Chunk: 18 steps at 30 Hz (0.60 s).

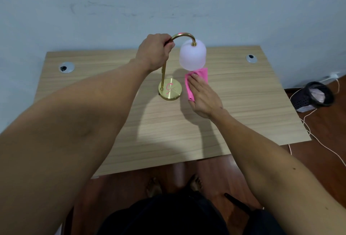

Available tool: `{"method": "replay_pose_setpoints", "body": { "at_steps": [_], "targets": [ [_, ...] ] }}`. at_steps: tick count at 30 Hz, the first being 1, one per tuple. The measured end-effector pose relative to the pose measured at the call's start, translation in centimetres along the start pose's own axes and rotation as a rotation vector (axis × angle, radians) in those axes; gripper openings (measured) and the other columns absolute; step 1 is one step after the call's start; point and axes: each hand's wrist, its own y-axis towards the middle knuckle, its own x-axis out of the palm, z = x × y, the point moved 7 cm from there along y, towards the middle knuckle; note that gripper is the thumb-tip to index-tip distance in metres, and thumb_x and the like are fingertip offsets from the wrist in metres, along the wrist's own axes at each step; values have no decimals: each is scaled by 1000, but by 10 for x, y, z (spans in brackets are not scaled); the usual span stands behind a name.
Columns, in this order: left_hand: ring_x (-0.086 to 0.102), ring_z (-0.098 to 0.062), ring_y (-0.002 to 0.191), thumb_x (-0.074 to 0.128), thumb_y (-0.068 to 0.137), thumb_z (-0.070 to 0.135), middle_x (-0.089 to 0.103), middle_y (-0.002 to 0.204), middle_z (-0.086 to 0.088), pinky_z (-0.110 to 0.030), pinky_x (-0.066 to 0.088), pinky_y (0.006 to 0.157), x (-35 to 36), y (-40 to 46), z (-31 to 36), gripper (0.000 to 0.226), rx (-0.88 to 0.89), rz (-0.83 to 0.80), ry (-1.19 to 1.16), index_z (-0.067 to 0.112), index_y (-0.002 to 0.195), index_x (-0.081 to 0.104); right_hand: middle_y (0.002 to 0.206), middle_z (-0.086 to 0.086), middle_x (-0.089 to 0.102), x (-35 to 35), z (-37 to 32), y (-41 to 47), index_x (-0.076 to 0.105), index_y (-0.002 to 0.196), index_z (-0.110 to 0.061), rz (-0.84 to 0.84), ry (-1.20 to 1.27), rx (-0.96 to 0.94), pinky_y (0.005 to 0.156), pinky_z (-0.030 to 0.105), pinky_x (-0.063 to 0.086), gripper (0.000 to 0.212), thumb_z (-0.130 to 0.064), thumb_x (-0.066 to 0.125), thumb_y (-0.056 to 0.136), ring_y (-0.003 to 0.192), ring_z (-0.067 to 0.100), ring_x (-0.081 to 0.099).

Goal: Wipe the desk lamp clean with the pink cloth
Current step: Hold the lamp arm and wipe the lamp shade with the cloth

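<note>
A desk lamp stands upright at the middle of the wooden desk [243, 94]. It has a round brass base [173, 94] with pink marks on it, a curved brass stem and a white frosted shade [192, 55]. My left hand [153, 51] is closed around the stem just below its bend. The pink cloth [203, 74] lies flat on the desk right of the base, partly under the shade. My right hand [203, 97] rests palm down on the cloth with fingers stretched out.
Two round metal cable grommets sit in the desk's back corners, one at the left [65, 67] and one at the right [250, 58]. A dark mesh waste bin [314, 96] and a white cable [318, 141] lie on the floor to the right. A wall is right behind the desk.
</note>
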Motion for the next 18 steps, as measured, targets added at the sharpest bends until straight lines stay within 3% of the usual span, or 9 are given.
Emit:
{"method": "replay_pose_setpoints", "body": {
  "at_steps": [2,4,5,7,9,12,15,16,18],
  "targets": [
    [63,-30,85,51,99,32,71,86,-4,-45,55,79,1,0,0,25,-6,0,-4,17,97,70,160,23,46,-9,17,-14,52,149,3,89,264,200,126,42,33,62,-33,33,102,150,36,43],
    [62,-28,83,51,99,32,68,84,-2,-43,54,78,1,0,0,23,-10,1,-4,18,96,70,134,23,66,-15,45,-22,65,131,-14,207,650,587,95,48,62,46,-35,35,104,106,37,75],
    [62,-28,83,51,99,32,68,84,-2,-42,53,78,1,1,-1,23,-13,3,-3,18,96,69,118,22,74,-16,56,-24,69,124,-19,253,851,782,83,51,65,49,-43,35,99,87,37,79],
    [62,-29,85,51,99,31,69,86,-3,-41,51,77,0,1,0,23,-14,5,-1,18,95,69,98,27,78,-22,73,-19,74,119,-23,360,1148,1015,83,54,64,58,-50,34,88,77,40,79],
    [63,-29,85,51,99,31,71,87,-5,-41,52,78,0,0,1,23,-14,0,-2,17,95,69,97,34,76,-44,69,-3,69,126,-17,414,1396,986,75,58,63,48,-38,37,98,69,48,77],
    [64,-30,86,50,98,32,72,89,-6,-44,55,79,-1,-1,2,24,-15,-5,7,18,95,69,110,25,75,-83,56,27,62,138,-18,507,1421,808,55,55,60,40,-30,38,107,62,51,74],
    [65,-31,88,51,99,32,73,91,-7,-44,55,81,-3,-2,3,24,-23,-9,15,17,97,70,140,-6,59,-98,33,49,58,147,-29,506,1215,598,57,52,62,43,-34,39,108,77,46,77],
    [65,-31,88,51,99,31,73,91,-7,-45,55,81,-3,-2,4,24,-22,-9,16,16,97,70,148,-24,48,-98,24,53,54,151,-33,498,1107,507,71,52,64,46,-36,39,108,102,42,76],
    [64,-31,88,51,99,31,73,92,-7,-45,55,80,-3,-3,5,24,-18,-8,20,16,97,70,155,-42,33,-88,12,55,44,158,-33,490,917,384,109,65,47,49,-34,36,109,151,22,41]
  ]
}}
